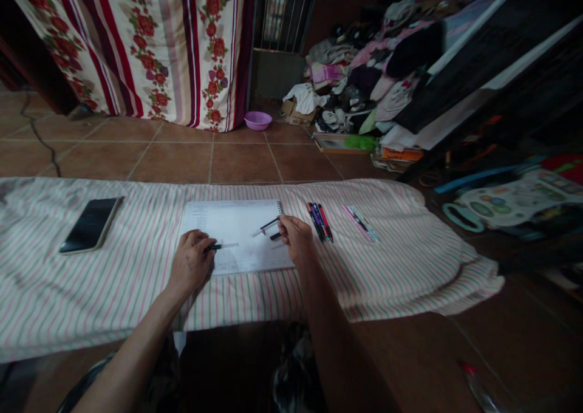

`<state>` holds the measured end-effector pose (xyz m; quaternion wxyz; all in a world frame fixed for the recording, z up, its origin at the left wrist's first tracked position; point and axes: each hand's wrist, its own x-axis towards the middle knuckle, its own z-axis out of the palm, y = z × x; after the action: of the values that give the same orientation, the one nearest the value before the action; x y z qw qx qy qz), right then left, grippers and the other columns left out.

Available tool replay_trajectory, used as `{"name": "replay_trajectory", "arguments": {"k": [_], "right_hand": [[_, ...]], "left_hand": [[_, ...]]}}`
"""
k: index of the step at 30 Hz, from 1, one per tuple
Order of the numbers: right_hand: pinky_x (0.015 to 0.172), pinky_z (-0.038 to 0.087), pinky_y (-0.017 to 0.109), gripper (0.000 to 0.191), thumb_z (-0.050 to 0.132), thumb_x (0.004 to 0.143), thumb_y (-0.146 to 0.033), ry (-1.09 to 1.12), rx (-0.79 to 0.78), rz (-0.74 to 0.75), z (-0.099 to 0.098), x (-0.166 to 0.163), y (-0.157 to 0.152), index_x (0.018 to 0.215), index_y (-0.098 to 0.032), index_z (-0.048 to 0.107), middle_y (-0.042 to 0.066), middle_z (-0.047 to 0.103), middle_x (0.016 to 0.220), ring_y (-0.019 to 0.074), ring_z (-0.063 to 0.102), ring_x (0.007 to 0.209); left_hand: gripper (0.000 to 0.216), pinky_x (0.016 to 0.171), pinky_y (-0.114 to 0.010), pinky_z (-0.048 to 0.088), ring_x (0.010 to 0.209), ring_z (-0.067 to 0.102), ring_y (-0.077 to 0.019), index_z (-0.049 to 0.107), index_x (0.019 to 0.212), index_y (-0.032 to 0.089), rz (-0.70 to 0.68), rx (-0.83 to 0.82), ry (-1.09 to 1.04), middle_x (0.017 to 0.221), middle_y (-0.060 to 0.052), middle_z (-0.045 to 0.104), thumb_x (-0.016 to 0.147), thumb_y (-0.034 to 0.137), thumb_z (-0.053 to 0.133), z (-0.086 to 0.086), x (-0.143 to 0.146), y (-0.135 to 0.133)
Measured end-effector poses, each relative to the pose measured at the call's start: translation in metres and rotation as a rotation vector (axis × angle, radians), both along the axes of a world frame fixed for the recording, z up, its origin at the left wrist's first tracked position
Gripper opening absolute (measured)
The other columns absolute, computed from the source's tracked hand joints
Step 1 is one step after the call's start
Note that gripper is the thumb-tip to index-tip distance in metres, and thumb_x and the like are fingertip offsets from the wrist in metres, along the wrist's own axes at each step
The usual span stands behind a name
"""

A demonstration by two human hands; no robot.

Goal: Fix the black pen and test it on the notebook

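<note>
A spiral notebook [246, 218] lies open on the striped cloth, its coil at the upper right corner. My left hand [192, 261] rests at the notebook's left side, fingers closed on a slim pen [224, 245] with a black end and a clear or pale shaft pointing right. Above the right part of the page, my right hand [295, 234] pinches a thin black-and-clear pen piece [265, 226] that points left and down. A short dark piece [275, 237] shows just under those fingertips; whether it is held or lies on the page I cannot tell.
Several dark, purple and red pens [320, 221] lie right of the notebook, with pink and white pens [361, 223] farther right. A phone [91, 225] lies at the left on the striped cloth [146, 279]. Beyond are a purple bowl [258, 120] and heaped clothes [355, 79].
</note>
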<state>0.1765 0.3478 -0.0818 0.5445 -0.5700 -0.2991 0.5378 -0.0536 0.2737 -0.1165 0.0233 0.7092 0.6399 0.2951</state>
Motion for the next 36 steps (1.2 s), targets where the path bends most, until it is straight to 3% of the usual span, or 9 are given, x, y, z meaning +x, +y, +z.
{"name": "replay_trajectory", "arguments": {"k": [6, 10, 14, 17, 26, 36], "right_hand": [[0.033, 0.025, 0.015, 0.019, 0.069, 0.057, -0.03, 0.003, 0.008, -0.001, -0.001, -0.001, 0.001, 0.059, -0.015, 0.058, -0.004, 0.054, 0.053, 0.0043, 0.043, 0.043], [0.034, 0.024, 0.015, 0.021, 0.069, 0.057, -0.032, 0.006, 0.021, -0.008, -0.001, 0.002, 0.001, 0.059, -0.015, 0.058, -0.004, 0.052, 0.051, 0.004, 0.041, 0.042], [0.034, 0.024, 0.016, 0.023, 0.07, 0.056, -0.034, 0.015, 0.041, -0.016, 0.0, 0.003, 0.002, 0.061, -0.015, 0.058, -0.005, 0.051, 0.051, 0.0037, 0.04, 0.041], [0.034, 0.024, 0.017, 0.024, 0.071, 0.057, -0.035, 0.017, 0.051, -0.01, 0.0, 0.002, 0.002, 0.059, -0.016, 0.057, -0.006, 0.049, 0.049, 0.0038, 0.038, 0.04], [0.035, 0.024, 0.016, 0.024, 0.07, 0.058, -0.035, 0.018, 0.059, 0.014, -0.001, 0.0, 0.003, 0.059, -0.016, 0.056, -0.005, 0.049, 0.051, 0.0039, 0.038, 0.042], [0.035, 0.026, 0.015, 0.021, 0.069, 0.058, -0.034, 0.005, 0.049, 0.009, -0.002, 0.0, 0.003, 0.061, -0.015, 0.058, -0.005, 0.051, 0.052, 0.0041, 0.041, 0.044]], "left_hand": [[0.018, 0.084, -0.044, 0.048, 0.096, 0.053, -0.0283, 0.068, 0.082, 0.021, 0.013, 0.006, -0.084, 0.091, -0.01, 0.062, 0.076, 0.018, 0.051, 0.001, -0.002, 0.002], [0.018, 0.086, -0.04, 0.047, 0.095, 0.056, -0.0239, 0.064, 0.089, 0.021, -0.001, 0.036, -0.178, 0.093, -0.008, 0.063, 0.082, 0.024, 0.048, 0.015, -0.007, 0.002], [0.019, 0.088, -0.038, 0.048, 0.096, 0.061, -0.0205, 0.056, 0.097, 0.02, -0.066, 0.025, -0.686, 0.099, -0.006, 0.063, 0.083, 0.031, 0.053, 0.037, -0.007, -0.006], [0.015, 0.097, -0.041, 0.042, 0.107, 0.058, -0.0224, 0.055, 0.095, 0.02, -0.153, 0.077, -0.845, 0.103, -0.007, 0.064, 0.082, 0.028, 0.056, 0.048, -0.001, -0.015], [0.015, 0.105, -0.047, 0.035, 0.104, 0.061, -0.0199, 0.057, 0.098, 0.022, -0.242, 0.189, -0.833, 0.098, -0.002, 0.066, 0.084, 0.016, 0.053, 0.052, 0.019, -0.024], [0.021, 0.103, -0.047, 0.036, 0.103, 0.062, -0.0187, 0.056, 0.101, 0.022, -0.273, 0.27, -0.686, 0.102, -0.002, 0.068, 0.084, 0.01, 0.051, 0.052, 0.027, -0.027]]}}
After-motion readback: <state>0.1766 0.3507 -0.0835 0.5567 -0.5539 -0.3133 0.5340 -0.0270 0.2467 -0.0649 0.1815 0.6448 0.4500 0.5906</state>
